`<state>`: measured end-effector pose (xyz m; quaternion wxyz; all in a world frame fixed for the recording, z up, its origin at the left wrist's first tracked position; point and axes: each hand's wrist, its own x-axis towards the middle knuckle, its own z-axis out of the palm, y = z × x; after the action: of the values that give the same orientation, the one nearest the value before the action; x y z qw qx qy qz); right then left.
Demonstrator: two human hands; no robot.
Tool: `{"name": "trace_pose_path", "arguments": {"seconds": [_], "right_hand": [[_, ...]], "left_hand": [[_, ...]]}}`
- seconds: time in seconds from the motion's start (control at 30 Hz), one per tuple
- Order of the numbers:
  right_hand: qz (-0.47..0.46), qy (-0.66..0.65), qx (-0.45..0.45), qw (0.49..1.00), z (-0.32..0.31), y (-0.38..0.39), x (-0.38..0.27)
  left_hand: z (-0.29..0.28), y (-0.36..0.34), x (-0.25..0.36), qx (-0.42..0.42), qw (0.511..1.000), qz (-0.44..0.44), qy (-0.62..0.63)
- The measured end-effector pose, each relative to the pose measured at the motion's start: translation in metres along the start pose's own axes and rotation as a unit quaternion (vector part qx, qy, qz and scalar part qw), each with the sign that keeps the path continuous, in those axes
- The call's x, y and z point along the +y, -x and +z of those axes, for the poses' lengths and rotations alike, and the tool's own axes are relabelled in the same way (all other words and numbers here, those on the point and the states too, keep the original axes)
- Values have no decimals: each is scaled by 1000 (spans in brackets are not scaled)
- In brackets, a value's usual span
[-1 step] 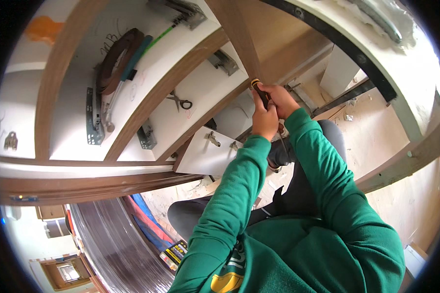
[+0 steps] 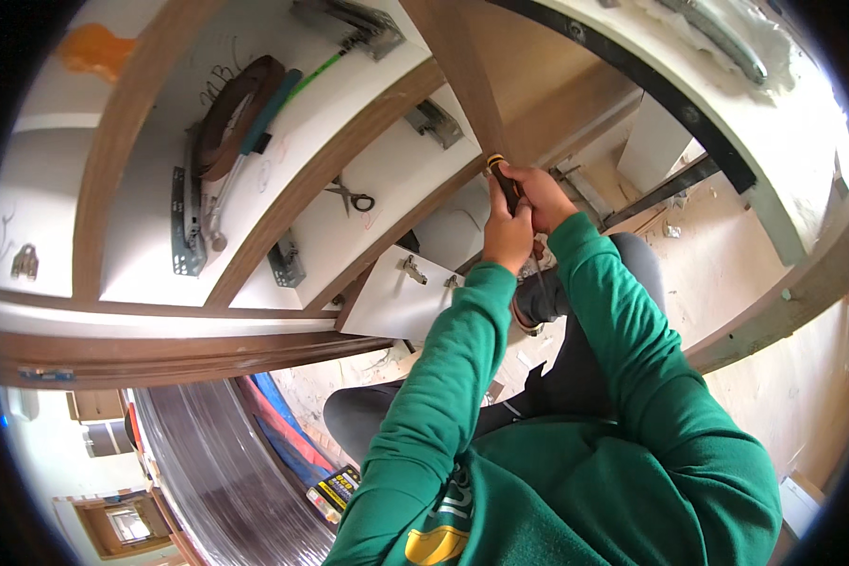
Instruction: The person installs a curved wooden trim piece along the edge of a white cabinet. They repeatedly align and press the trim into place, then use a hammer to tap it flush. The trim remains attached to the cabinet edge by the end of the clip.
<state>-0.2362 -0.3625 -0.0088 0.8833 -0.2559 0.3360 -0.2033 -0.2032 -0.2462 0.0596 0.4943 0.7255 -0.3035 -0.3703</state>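
Note:
Both of my hands are wrapped round a screwdriver (image 2: 507, 186) with a black and yellow handle, held out in front of the cabinet frame. My left hand (image 2: 509, 238) grips it from the near left, fingers closed. My right hand (image 2: 545, 198) closes on it from the right, touching the left hand. A thin shaft shows faintly below the hands, over my shoe; its tip is hard to make out. Just left of the hands leans a white panel (image 2: 387, 307) with metal hinges (image 2: 413, 272) on it.
Inside the cabinet's white compartments lie scissors (image 2: 354, 200), a hammer with a teal handle (image 2: 272, 111), a brown coiled strip (image 2: 226, 141) and metal drawer slides (image 2: 184, 231). A curved white edge with a black strip (image 2: 689, 113) borders the upper right. Plastic-wrapped dark panels (image 2: 222, 472) stand lower left.
The whole view has shifted very slightly. Both hands keep the same grip on the screwdriver, in nearly the same place.

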Motion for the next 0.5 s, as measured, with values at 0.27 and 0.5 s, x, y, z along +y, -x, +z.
{"name": "trace_pose_path", "arguments": {"seconds": [0.27, 0.5], "right_hand": [[-33, -191, 41, 980, 2, 52, 13], [-44, -139, 138, 980, -16, 71, 41]], "left_hand": [[-124, 68, -60, -53, 987, -62, 139], [-224, 155, -168, 102, 983, -85, 124]]}}
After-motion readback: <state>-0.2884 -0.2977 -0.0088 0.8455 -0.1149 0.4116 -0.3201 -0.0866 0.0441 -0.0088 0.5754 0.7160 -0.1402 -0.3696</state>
